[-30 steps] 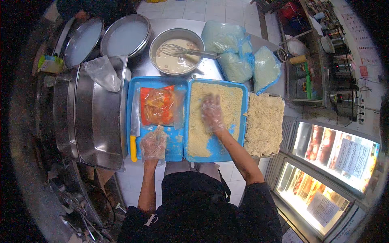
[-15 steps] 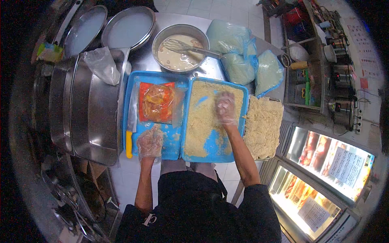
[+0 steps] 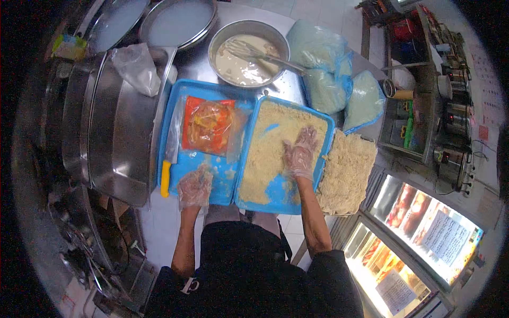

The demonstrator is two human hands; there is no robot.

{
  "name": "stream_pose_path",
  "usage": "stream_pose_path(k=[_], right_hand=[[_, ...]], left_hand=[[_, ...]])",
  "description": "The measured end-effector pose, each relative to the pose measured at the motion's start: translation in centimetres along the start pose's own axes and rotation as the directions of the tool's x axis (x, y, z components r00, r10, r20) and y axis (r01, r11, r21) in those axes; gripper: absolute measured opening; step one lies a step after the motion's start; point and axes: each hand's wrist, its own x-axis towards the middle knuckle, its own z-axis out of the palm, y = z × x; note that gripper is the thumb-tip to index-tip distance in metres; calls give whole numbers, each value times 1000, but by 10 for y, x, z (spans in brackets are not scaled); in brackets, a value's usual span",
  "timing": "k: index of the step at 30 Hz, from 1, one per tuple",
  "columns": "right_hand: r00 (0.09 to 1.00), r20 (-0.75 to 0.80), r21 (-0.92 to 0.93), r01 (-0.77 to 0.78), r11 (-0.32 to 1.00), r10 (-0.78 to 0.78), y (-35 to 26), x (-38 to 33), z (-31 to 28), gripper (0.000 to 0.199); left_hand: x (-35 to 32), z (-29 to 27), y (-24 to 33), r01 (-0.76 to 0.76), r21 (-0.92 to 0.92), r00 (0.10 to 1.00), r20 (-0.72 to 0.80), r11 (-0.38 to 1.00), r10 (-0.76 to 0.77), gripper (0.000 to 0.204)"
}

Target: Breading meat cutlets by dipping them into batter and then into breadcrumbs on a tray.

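Observation:
Both my hands wear clear plastic gloves. My right hand [image 3: 300,155] lies flat with spread fingers on pale breadcrumbs [image 3: 265,140] in the right blue tray [image 3: 241,172]. Blue bottom shows through where the crumbs are thin, mostly near the front. My left hand [image 3: 194,186] hovers at the front of the left blue tray [image 3: 225,199], its fingers loosely bent and holding nothing I can see. Beyond it lies a clear and red plastic packet [image 3: 209,126] with orange-brown food inside. A knife with a yellow handle [image 3: 165,179] rests along that tray's left rim.
Behind the trays stands a metal bowl [image 3: 212,58] of creamy batter with a whisk [image 3: 265,55] in it. Filled plastic bags [image 3: 324,90] sit at the back right. A crumb-heaped tray [image 3: 347,172] adjoins on the right, deep steel pans [image 3: 124,127] on the left.
My right hand has gone from a blurred, more gathered shape to lying spread on the crumbs, which now cover more of the tray's middle. The left hand stays nearly in place; the view has shifted slightly.

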Motion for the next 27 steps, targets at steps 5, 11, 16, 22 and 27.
stream_pose_path(k=[5,11,16,22,27], right_hand=[[998,51,-59,40,997,-37,-4,-14,-16,84],[997,-3,-139,81,987,-82,-3,-33,13,84],[980,-135,-34,143,989,-146,7,-22,16,73],[969,232,238,-139,961,83,-9,-15,-71,53],[982,170,588,-36,808,-80,43,11,-88,48]], left_hand=[[-11,2,-13,-79,66,994,-74,995,84,35],[-15,-3,-4,73,-193,993,-78,978,-90,30],[-18,0,-11,-18,-121,989,-147,992,0,32],[-21,3,-20,-35,-340,982,-187,940,-31,31],[-18,-8,-8,-163,-211,955,-279,964,100,30]])
